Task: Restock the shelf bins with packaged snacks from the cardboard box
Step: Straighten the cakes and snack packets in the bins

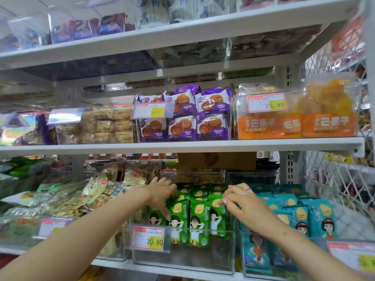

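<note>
Hands at the green-packet bin, lower shelf. Green snack packets stood upright in rows inside a clear bin bearing a 20.80 price tag. The left hand lay against the row's left flank, fingers extended downward and touching the packets. The right hand, wearing a ring, met the row's right flank with bent fingers; whether they pinched a packet could not be told. A cardboard box sat behind the bin; teal packets filled the adjacent bin to the right.
</note>
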Motion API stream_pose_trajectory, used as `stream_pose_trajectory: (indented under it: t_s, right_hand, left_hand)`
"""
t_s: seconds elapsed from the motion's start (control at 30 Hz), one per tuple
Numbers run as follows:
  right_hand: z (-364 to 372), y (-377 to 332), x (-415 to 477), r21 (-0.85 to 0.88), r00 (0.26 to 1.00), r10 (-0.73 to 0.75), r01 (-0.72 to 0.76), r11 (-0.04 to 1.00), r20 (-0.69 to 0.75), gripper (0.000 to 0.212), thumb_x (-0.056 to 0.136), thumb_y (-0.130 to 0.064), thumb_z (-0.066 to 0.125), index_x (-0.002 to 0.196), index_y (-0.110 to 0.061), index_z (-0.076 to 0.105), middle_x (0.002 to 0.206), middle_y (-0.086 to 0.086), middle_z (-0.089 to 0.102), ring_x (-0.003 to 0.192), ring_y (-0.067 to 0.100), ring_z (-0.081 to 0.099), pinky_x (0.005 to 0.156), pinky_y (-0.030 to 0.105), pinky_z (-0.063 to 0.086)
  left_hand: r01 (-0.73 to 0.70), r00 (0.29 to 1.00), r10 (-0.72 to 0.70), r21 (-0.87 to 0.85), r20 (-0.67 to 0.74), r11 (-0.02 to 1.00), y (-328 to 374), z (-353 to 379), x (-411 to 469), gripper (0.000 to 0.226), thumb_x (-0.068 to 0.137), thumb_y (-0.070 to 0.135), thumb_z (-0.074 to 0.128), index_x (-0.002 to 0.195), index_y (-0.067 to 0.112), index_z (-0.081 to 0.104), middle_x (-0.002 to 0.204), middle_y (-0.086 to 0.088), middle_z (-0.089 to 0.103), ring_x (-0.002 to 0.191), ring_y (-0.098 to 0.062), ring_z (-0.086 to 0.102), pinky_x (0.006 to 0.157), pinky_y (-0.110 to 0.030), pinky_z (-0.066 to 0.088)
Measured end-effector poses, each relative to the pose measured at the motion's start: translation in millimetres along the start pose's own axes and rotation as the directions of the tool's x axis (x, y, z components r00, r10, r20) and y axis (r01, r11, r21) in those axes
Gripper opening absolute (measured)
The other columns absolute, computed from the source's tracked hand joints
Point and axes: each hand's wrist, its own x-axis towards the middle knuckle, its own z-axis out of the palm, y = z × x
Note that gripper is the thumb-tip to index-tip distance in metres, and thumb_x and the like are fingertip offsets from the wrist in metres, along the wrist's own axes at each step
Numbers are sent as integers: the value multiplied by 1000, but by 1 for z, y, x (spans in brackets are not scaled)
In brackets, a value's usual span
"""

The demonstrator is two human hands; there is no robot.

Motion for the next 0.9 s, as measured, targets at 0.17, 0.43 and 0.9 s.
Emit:
stream_pose_trajectory:
  t_s: [0.17,0.43,0.9]
  right_hand:
    - [0,1,-1,-13,1000,-7,7,1000,1,29,99,-36,36,100,-31,65,107,-23,50,109,0,33,84,29,45]
    - [2,3,1,-13,999,-32,32,999,-18,31,99,-38,36,102,-28,65,107,-23,50,109,0,33,85,29,45]
    - [-4,0,-2,-4,996,-33,33,999,-82,28,98,-40,42,117,-33,61,121,-26,47,113,-8,41,89,11,30]
  left_hand:
    - [-54,998,54,-10,-21,998,27,13,9,98,71,57,69,142,11,19,141,-5,29,132,-24,24,115,-50,8]
    - [-72,994,73,11,-85,997,26,22,14,96,75,52,69,143,8,18,142,-7,30,130,-24,27,112,-46,12]
    - [-129,903,-57,-395,-427,910,-6,23,-87,9,91,34,55,99,30,53,96,20,56,87,9,53,79,-3,44]
